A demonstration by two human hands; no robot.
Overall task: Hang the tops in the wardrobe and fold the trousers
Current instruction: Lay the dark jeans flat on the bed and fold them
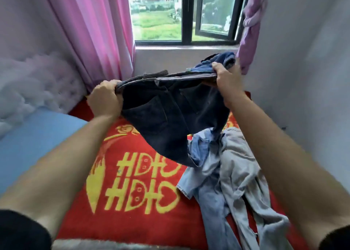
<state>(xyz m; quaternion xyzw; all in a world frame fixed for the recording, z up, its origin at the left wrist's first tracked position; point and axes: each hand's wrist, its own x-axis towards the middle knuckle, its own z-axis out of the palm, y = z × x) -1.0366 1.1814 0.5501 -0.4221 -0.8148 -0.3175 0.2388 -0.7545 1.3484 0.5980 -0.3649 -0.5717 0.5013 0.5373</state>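
Up over the bed, both bare forearms reach forward. The left hand point(105, 100) is clenched round one end of the waistband of a pair of dark navy denim trousers point(170, 113), and the right hand point(225, 77) grips the other end, a little higher and farther out. The waistband is stretched nearly taut between them. A back pocket faces the camera, and the legs sag down and to the right. A fold of mid-blue denim bunches above the right hand.

The trouser legs trail onto a crumpled heap of light blue denim point(204, 175) and a pale grey garment point(244, 166) lying against it. Both rest on a fuzzy red blanket with yellow characters point(132, 202). A smooth blue sheet point(37, 136) lies to the left, below a tufted pale lilac headboard point(37, 83). Beyond hang a pleated pink curtain point(94, 31), a black-framed window point(186, 14) with one pane ajar, and a knotted purple curtain point(250, 28).
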